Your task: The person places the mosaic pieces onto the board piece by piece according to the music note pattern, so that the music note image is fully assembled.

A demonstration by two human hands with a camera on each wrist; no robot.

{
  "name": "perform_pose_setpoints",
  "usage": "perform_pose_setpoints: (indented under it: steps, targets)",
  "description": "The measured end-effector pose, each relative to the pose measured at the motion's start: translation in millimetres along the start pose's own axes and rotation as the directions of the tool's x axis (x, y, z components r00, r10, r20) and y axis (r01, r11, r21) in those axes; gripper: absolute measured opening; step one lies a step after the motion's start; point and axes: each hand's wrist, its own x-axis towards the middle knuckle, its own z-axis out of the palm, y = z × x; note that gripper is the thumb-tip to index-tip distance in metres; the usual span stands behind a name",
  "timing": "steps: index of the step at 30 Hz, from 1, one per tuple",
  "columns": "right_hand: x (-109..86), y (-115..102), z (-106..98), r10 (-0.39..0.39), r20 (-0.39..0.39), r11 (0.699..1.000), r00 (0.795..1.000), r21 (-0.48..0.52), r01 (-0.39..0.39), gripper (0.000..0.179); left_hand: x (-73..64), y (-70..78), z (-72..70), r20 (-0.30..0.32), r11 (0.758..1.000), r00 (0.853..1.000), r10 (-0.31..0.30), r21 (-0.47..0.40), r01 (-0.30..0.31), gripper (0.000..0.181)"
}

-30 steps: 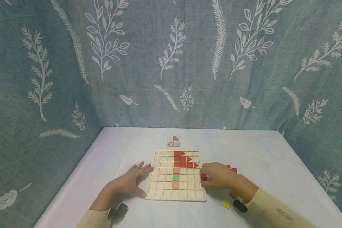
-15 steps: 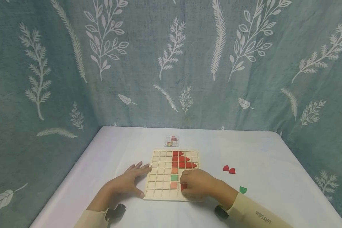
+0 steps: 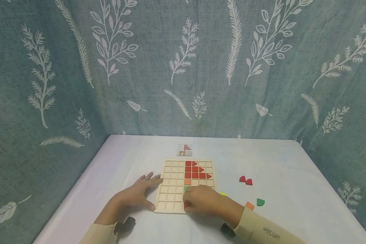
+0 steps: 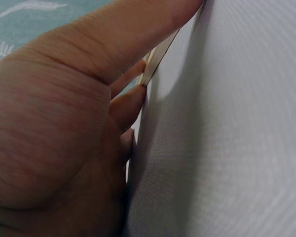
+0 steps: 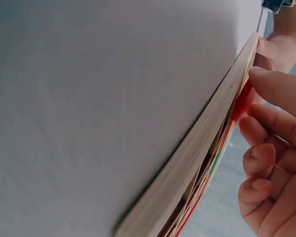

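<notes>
A wooden grid board [image 3: 170,187] lies on the white table. On it, red square and triangle tiles [image 3: 195,175] form three rows, with an orange tile [image 3: 187,182] and a green tile [image 3: 185,188] in the column below. My right hand [image 3: 202,200] is over the lower part of the board, thumb and forefinger pinching a red tile [image 5: 243,101] at the bottom row. The hand hides the cells around it. My left hand [image 3: 138,192] rests at the board's left edge with fingers spread, its thumb [image 4: 153,29] by the near corner.
A small pattern card [image 3: 184,150] lies behind the board. To the right are two red quarter-round tiles [image 3: 249,182], a green one [image 3: 260,202] and an orange tile [image 3: 249,205]. A yellow tile [image 3: 223,194] shows partly behind the right forearm. Leaf-patterned cloth [image 3: 183,67] hangs behind the table.
My right hand has carried the red tile leftward from the board's right edge to its bottom row. The left hand has stayed at the left edge.
</notes>
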Motion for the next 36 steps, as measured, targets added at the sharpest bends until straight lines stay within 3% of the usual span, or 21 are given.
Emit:
perform_pose_setpoints:
  steps: [10,18,24,36]
  targets:
    - [1.3,0,2,-0.026,-0.054,0.999,0.998,-0.026,0.024,0.015,0.4,1.0,-1.4,0.009,1.000,1.000,-0.018,0.005,0.018,0.112]
    - [4.1,1,2,-0.035,-0.022,0.999,0.999,-0.021,0.035,0.005,1.7,2.3,-2.4,0.007,0.999,0.999,-0.033,0.010,0.033,0.112]
    - [6.8,-3,2,-0.093,-0.015,0.991,0.996,-0.100,0.091,0.005,1.4,3.0,-1.3,0.003,1.000,1.000,-0.018,0.006,0.018,0.111]
    - [11.3,-7,2,-0.070,0.049,0.987,0.996,-0.143,0.077,0.006,-0.3,2.7,-0.9,-0.005,1.000,1.000,-0.009,-0.014,0.009,0.112]
